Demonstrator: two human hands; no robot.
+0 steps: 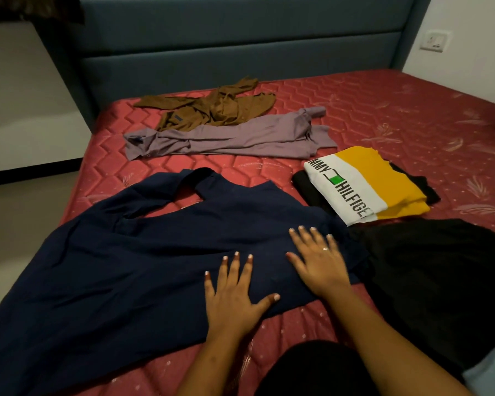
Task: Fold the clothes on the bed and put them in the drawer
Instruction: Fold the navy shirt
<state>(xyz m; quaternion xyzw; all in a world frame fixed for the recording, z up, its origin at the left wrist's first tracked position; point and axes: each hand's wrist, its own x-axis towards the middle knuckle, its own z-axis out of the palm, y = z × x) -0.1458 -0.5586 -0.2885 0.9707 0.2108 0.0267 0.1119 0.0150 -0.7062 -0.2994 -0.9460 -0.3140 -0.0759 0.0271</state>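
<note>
A navy blue shirt (120,258) lies spread across the near part of the red mattress (369,115), collar pointing away from me. My left hand (235,295) presses flat on the shirt's lower right part, fingers straight. My right hand (320,261) rests flat beside it, near the shirt's right edge. Farther back lie an unfolded mauve shirt (229,137) and a crumpled brown shirt (209,108). To the right, a folded white and yellow T-shirt (363,184) sits on a folded black garment (309,190). No drawer is in view.
A black cloth (440,281) lies at the right, next to the navy shirt. A padded blue-grey headboard (240,47) backs the bed. The floor (26,218) runs along the left side. A wall socket (433,41) is at the upper right.
</note>
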